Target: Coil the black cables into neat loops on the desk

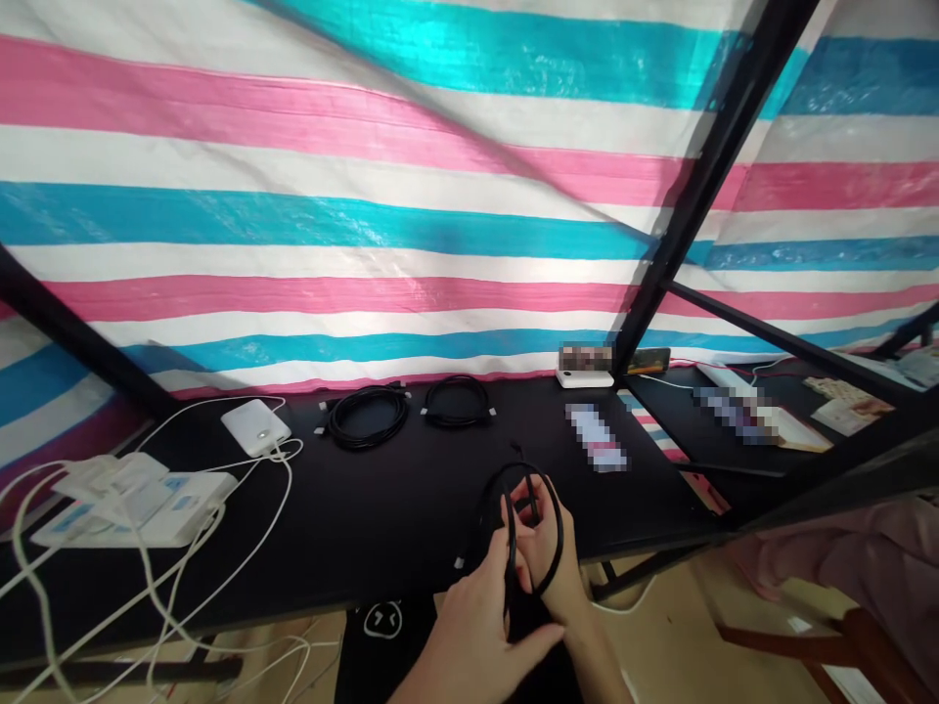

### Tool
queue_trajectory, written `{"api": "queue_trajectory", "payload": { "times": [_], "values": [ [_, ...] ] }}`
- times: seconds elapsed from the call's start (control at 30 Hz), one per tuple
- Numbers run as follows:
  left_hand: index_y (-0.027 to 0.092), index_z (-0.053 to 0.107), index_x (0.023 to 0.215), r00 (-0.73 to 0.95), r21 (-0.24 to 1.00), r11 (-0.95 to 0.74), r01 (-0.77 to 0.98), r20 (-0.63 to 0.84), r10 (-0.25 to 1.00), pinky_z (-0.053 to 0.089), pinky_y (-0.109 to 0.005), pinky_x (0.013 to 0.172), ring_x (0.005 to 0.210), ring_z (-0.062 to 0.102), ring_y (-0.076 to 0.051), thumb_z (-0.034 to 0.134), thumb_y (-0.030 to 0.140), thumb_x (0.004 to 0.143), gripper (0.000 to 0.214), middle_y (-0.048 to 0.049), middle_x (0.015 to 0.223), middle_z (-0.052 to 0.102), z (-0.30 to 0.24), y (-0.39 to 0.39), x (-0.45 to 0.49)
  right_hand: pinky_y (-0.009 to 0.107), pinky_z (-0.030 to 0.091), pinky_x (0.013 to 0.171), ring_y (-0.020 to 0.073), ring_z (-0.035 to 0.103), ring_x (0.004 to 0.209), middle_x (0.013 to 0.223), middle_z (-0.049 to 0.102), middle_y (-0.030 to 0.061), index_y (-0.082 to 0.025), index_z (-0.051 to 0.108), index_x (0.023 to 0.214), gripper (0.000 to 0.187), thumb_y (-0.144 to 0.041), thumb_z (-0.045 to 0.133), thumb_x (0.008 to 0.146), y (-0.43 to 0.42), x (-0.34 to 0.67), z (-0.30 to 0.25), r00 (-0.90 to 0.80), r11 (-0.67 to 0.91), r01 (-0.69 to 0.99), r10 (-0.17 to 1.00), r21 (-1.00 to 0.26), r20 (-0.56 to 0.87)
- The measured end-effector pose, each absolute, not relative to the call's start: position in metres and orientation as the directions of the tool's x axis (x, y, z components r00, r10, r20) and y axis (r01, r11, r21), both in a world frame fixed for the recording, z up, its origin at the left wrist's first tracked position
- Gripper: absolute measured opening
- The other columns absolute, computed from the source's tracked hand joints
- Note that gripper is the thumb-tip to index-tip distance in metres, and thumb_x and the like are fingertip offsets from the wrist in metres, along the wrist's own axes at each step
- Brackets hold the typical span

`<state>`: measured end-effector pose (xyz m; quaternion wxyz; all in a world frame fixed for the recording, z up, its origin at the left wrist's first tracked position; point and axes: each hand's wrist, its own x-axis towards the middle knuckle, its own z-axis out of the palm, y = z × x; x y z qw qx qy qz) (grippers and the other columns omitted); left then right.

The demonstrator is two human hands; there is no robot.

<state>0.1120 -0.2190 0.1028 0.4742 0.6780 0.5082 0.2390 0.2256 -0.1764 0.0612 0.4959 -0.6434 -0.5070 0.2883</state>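
A black cable [560, 533] is bent into a loose loop between my two hands, above the front edge of the black table [352, 518]. My left hand [480, 611] is closed on the cable's left side, its thumb pointing right. Behind it, my right hand [541, 543] has its fingers curled round the cable. A silvery connector [459, 562] hangs at the left of the loop, and a dark end sticks up above the right fingers. Some of the fingers and the cable's middle are hidden. Two coiled black cables, a larger one [367, 445] and a smaller one [456, 422], lie farther back.
At left stands a white power strip [198, 518] with tangled white cords and a white power bank [256, 426]. A blurred phone-like item [596, 437] and a white device [585, 377] lie at right. Black metal posts [711, 186] and a striped sheet [367, 225] close off the back.
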Motion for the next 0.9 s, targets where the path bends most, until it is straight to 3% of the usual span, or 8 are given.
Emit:
{"api": "queue_trajectory", "payload": {
  "times": [0.13, 0.23, 0.37, 0.5, 0.6, 0.7, 0.83, 0.9],
  "values": [
    [0.025, 0.044, 0.113, 0.382, 0.889, -0.096, 0.449, -0.094, 0.920, 0.038, -0.023, 0.052, 0.048, 0.047, -0.009, 0.059, 0.021, 0.069, 0.047, 0.0016, 0.082, 0.061, 0.104, -0.215, 0.108, 0.022, 0.043, 0.046, 0.0113, 0.052, 0.050, 0.070, 0.060, 0.0002, -0.020, 0.051, 0.081, 0.020, -0.037, 0.059, 0.075, -0.180, 0.228, 0.073, 0.299, 0.080, 0.263, 0.941, -0.961, 0.160],
    [0.024, 0.047, 0.103, 0.341, 0.879, -0.145, 0.453, -0.020, 0.940, 0.035, -0.021, 0.049, 0.045, 0.043, -0.009, 0.052, 0.016, 0.071, 0.033, 0.0044, 0.070, 0.057, 0.106, -0.213, 0.103, 0.021, 0.044, 0.048, 0.0115, 0.054, 0.052, 0.070, 0.061, 0.0003, -0.019, 0.054, 0.084, 0.019, -0.034, 0.061, 0.075, -0.184, 0.228, 0.081, 0.243, 0.107, 0.227, 0.956, -0.968, 0.162],
    [0.024, 0.049, 0.102, 0.176, 0.903, -0.149, 0.404, 0.083, 0.981, 0.032, -0.020, 0.048, 0.043, 0.038, -0.008, 0.052, 0.021, 0.075, 0.027, 0.0076, 0.059, 0.047, 0.107, -0.211, 0.093, 0.021, 0.043, 0.048, 0.0111, 0.053, 0.050, 0.065, 0.060, 0.0003, -0.017, 0.064, 0.086, 0.021, -0.036, 0.056, 0.082, -0.188, 0.235, 0.088, 0.143, 0.121, 0.207, 0.978, -0.971, 0.152],
    [0.022, 0.047, 0.102, -0.036, 0.951, -0.118, 0.284, 0.134, 0.990, 0.030, -0.018, 0.046, 0.043, 0.036, -0.007, 0.056, 0.032, 0.078, 0.027, 0.0102, 0.053, 0.040, 0.114, -0.210, 0.078, 0.021, 0.041, 0.045, 0.0100, 0.052, 0.048, 0.064, 0.061, 0.0005, -0.016, 0.069, 0.094, 0.031, -0.041, 0.053, 0.085, -0.194, 0.251, 0.093, 0.148, 0.114, 0.131, 0.980, -0.985, 0.133],
    [0.022, 0.045, 0.101, -0.223, 0.970, -0.129, 0.207, 0.175, 0.959, 0.035, -0.020, 0.050, 0.046, 0.043, -0.009, 0.059, 0.035, 0.078, 0.030, 0.0099, 0.052, 0.044, 0.128, -0.214, 0.067, 0.020, 0.040, 0.043, 0.0084, 0.049, 0.046, 0.068, 0.060, 0.0007, -0.016, 0.069, 0.097, 0.033, -0.043, 0.056, 0.084, -0.202, 0.267, 0.098, 0.260, 0.152, 0.089, 0.951, -0.984, 0.170],
    [0.022, 0.047, 0.099, -0.399, 0.962, -0.188, 0.198, 0.255, 0.881, 0.041, -0.022, 0.055, 0.050, 0.049, -0.010, 0.063, 0.031, 0.075, 0.030, 0.0087, 0.051, 0.048, 0.142, -0.222, 0.057, 0.021, 0.039, 0.041, 0.0079, 0.049, 0.045, 0.071, 0.060, 0.0013, -0.015, 0.067, 0.097, 0.035, -0.045, 0.059, 0.082, -0.212, 0.283, 0.108, 0.478, 0.224, 0.070, 0.848, -0.972, 0.230],
    [0.023, 0.047, 0.098, -0.591, 0.947, -0.278, 0.159, 0.317, 0.742, 0.035, -0.017, 0.044, 0.040, 0.040, -0.007, 0.065, 0.027, 0.073, 0.031, 0.0115, 0.047, 0.044, 0.151, -0.235, 0.049, 0.018, 0.034, 0.038, 0.0049, 0.043, 0.041, 0.066, 0.056, -0.0028, -0.015, 0.064, 0.092, 0.032, -0.045, 0.059, 0.082, -0.225, 0.298, 0.121, 0.719, 0.366, 0.025, 0.639, -0.930, 0.271],
    [0.023, 0.047, 0.097, -0.616, 0.938, -0.318, 0.139, 0.333, 0.714, 0.031, -0.015, 0.038, 0.035, 0.035, -0.006, 0.065, 0.026, 0.072, 0.032, 0.0130, 0.043, 0.041, 0.152, -0.241, 0.050, 0.017, 0.033, 0.038, 0.0042, 0.042, 0.040, 0.064, 0.054, -0.0039, -0.016, 0.064, 0.092, 0.031, -0.044, 0.060, 0.082, -0.232, 0.301, 0.127, 0.745, 0.413, -0.002, 0.608, -0.911, 0.275]
  ]
}}
